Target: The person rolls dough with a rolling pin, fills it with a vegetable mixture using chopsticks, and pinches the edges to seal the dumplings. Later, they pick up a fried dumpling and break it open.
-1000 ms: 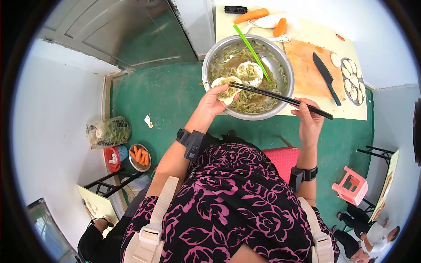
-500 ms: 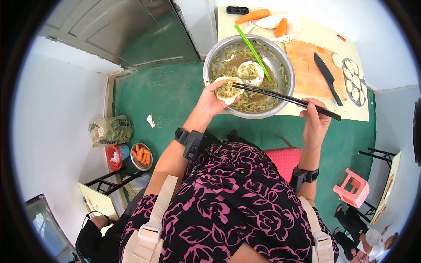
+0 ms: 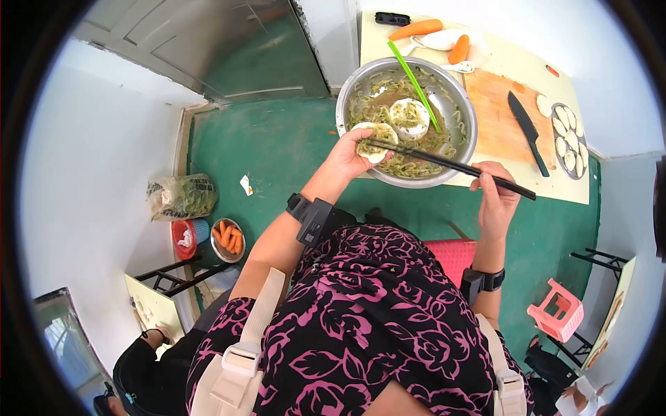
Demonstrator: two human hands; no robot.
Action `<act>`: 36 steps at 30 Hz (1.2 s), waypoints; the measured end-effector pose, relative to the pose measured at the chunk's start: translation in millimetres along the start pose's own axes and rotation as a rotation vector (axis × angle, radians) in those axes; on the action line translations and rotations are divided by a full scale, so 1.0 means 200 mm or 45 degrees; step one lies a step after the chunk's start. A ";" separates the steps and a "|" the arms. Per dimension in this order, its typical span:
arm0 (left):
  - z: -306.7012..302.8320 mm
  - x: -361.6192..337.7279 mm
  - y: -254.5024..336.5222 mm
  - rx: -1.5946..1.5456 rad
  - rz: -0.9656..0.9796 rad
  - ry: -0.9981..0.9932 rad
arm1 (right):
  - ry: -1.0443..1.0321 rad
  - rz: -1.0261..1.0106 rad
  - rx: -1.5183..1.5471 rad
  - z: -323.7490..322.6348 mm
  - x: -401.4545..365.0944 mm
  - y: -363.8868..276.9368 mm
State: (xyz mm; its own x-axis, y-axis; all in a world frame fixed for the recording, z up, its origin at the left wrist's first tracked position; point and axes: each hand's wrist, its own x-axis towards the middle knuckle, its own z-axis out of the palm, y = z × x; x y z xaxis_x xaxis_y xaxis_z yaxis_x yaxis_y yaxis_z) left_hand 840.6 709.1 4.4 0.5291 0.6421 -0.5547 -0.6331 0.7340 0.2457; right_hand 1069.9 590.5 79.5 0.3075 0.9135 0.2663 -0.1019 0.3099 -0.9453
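My left hand [image 3: 345, 158] holds a round dumpling wrapper [image 3: 372, 157] with shredded green filling on it, at the near-left rim of a metal bowl [image 3: 472, 132]. My right hand [image 3: 497, 200] grips a pair of black chopsticks [image 3: 454, 164]. Their tips rest at the filling on the wrapper. Inside the metal bowl lies more shredded filling [image 3: 402, 165] with liquid. A small white bowl [image 3: 418, 130] holding some filling sits in it, and a bright green stick [image 3: 414, 84] leans across it.
Right of the bowl are a wooden cutting board [image 3: 489, 135], a black knife [image 3: 525, 125] and a plate of dumplings [image 3: 570, 142]. Carrots [image 3: 416, 29] lie at the table's back. On the floor stand a pink stool [image 3: 557, 310] and a bowl of carrots [image 3: 227, 239]. Other people sit nearby.
The whole view has shifted, so the table appears further right. The chopstick tips have moved slightly down over the filling. My left hand still holds the wrapper at the rim.
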 end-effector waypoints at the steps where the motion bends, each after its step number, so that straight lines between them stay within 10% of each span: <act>1: 0.00 0.00 0.00 -0.027 0.007 0.005 | -0.079 -0.028 -0.032 0.01 0.00 -0.01; 36: -0.05 -0.02 0.01 -0.079 0.040 -0.078 | 0.121 0.001 0.012 0.01 -0.02 0.02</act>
State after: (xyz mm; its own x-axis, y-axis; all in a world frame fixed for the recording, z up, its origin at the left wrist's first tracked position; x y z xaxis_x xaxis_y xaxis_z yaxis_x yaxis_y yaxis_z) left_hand 832.0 705.1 -1.1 0.5407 0.6782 -0.4976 -0.6829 0.6994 0.2112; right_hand 1065.5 589.2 75.1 0.3955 0.8848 0.2464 -0.1107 0.3122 -0.9435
